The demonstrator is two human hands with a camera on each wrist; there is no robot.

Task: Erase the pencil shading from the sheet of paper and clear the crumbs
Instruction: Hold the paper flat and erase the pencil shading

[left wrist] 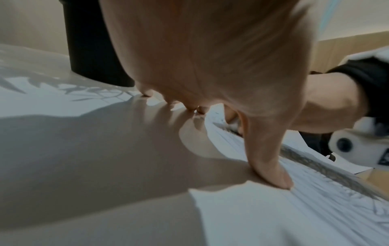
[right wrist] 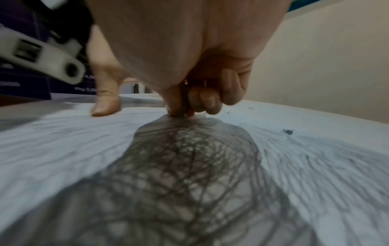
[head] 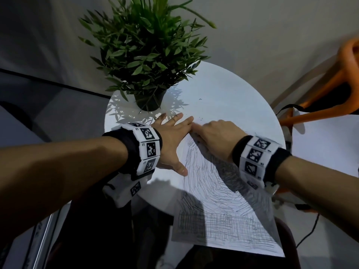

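Note:
A white sheet of paper (head: 223, 220) covered in grey pencil shading lies slantwise on the round white table (head: 233, 90), its near end hanging over the front edge. My left hand (head: 174, 140) lies flat with fingers spread beside the sheet's far left edge, its thumb (left wrist: 271, 166) pressing on the paper (left wrist: 315, 208). My right hand (head: 211, 133) is curled at the sheet's far corner, right by the left fingertips. It pinches a small eraser (right wrist: 184, 104), mostly hidden, down on the paper (right wrist: 105, 149). Dark crumbs (head: 201, 118) dot the table just beyond; one crumb (right wrist: 288, 132) lies on the sheet.
A leafy plant (head: 147, 55) in a black pot (head: 149, 101) stands at the table's far left, just beyond my left fingers. An orange chair (head: 330, 84) is off to the right. A black cable (head: 308, 230) hangs below my right forearm.

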